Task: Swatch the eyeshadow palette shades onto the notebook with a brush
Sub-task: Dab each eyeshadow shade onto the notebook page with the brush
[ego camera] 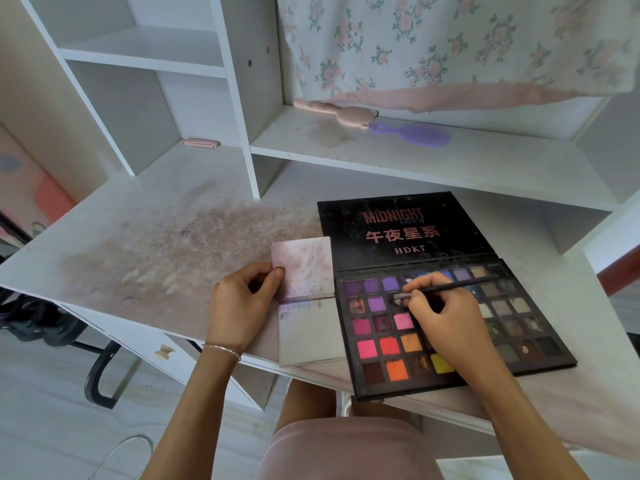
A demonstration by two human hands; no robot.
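**Brush loading purple, notebook held open**

The right hand (440, 317) pinches a thin black brush (450, 288) between thumb and fingers, its tip down in a dark pan in the second row of the eyeshadow palette (512, 341), which lies open on the counter (138, 237) at the right. Just left of it, touching its edge, lies the small notebook (308, 320); the left hand (239, 306) pinches the far page's left edge, thumb on top.

Risks: an overloaded tip could shed powder onto neighbouring pans or the already stained counter on the way across. The near page carries faint purple marks along its top edge only, so a careless stroke may overlap them. If the left hand loosens, the far page could flop down and smear.

The lid reads "MIDNIGHT", a smaller script word I cannot make out, "午夜星系" and "HDKT"
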